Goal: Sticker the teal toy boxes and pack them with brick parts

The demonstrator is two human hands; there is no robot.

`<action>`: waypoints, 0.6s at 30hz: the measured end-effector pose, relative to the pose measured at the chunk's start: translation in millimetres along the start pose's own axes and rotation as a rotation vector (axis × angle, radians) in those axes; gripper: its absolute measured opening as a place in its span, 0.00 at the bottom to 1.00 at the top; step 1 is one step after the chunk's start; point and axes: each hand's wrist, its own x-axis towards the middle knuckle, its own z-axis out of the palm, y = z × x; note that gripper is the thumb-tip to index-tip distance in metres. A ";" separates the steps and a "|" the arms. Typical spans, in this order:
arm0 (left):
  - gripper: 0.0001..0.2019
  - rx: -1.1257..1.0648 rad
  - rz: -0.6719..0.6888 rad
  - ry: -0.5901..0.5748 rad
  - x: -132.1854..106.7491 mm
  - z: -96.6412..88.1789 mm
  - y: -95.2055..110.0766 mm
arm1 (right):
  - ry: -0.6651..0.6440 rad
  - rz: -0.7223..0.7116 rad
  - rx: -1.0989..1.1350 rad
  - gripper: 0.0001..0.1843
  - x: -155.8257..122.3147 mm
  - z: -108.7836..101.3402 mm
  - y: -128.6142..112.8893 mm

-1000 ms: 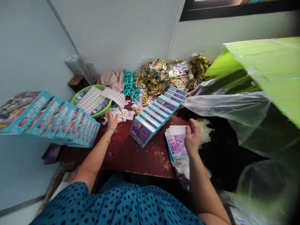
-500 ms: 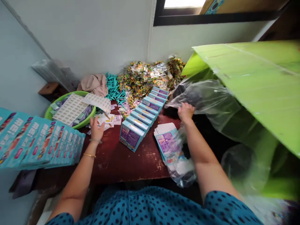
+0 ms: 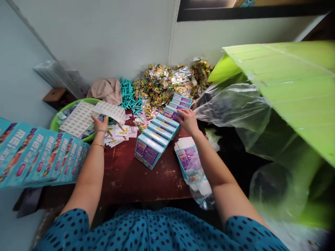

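My left hand [image 3: 99, 123] reaches to the white sticker sheets [image 3: 79, 117] that lie over the green basin [image 3: 58, 120]; its fingers curl at the edge of a sheet. My right hand [image 3: 187, 120] rests with fingers spread on the far end of a slanted row of teal boxes [image 3: 156, 137] on the dark red table [image 3: 131, 177]. A stack of flat unfolded teal cartons [image 3: 190, 164] lies just below my right forearm. Small printed slips [image 3: 117, 134] are scattered beside my left hand.
A long fan of teal boxes [image 3: 39, 157] fills the left side. At the back lie a beige cloth [image 3: 106, 89], teal plastic parts [image 3: 128, 97] and a heap of small toy bags [image 3: 167, 82]. A clear plastic bag [image 3: 235, 104] and green cardboard [image 3: 288, 87] crowd the right.
My right hand has drawn back from the clear plastic bag to the far end of the box row. My left hand has moved up from the printed slips to the sticker sheets.
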 end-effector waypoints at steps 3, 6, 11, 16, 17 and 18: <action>0.46 -0.125 0.226 0.046 -55.1 -2.6 0.6 | 0.022 0.039 0.028 0.25 -1.8 0.2 -1.0; 0.41 -0.341 0.620 -0.220 -137.1 -8.4 7.0 | 0.023 -0.011 0.137 0.20 -6.5 1.2 -5.8; 0.33 -0.230 0.999 -0.242 -206.5 -0.1 88.5 | 0.131 -0.057 0.341 0.15 -23.2 7.5 -19.6; 0.29 0.273 1.200 -0.630 -206.3 65.2 186.4 | 0.223 0.094 0.619 0.15 -36.3 10.5 -31.6; 0.29 0.348 1.205 -0.683 -207.2 77.8 194.2 | 0.212 0.119 0.691 0.16 -38.1 11.2 -31.5; 0.28 0.405 1.203 -0.720 -208.3 88.2 197.6 | 0.198 0.147 0.763 0.16 -39.9 12.8 -29.8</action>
